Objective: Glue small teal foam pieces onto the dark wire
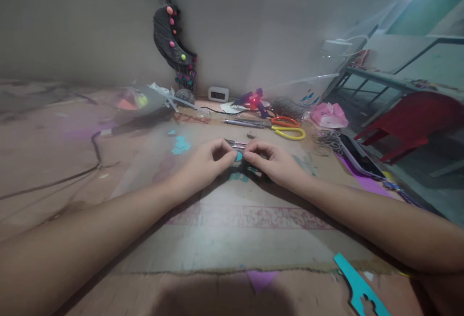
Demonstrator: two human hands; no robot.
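Between my two hands is a small turquoise foam or paper piece (239, 156). Thumb and fingertips of my left hand (219, 157) pinch its left side. My right hand (266, 157) is also closed in a pinch, its fingertips at the piece's right edge. Just beyond the fingers lies a slim metallic tool (236, 145), perhaps a pen or small scissors, partly hidden. More turquoise cut pieces (180, 145) lie in a cluster to the left. Under my hands is a cardboard sheet (217, 253) with faded red print.
Large scissors (288, 127) with orange and yellow handles lie behind my hands. A glue gun (253, 101) with a red light, grey yarn (288, 107) and a small clock (218, 94) stand along the wall. A phone (362, 156) is at right; a turquoise sheet (358, 284) lies near the front.
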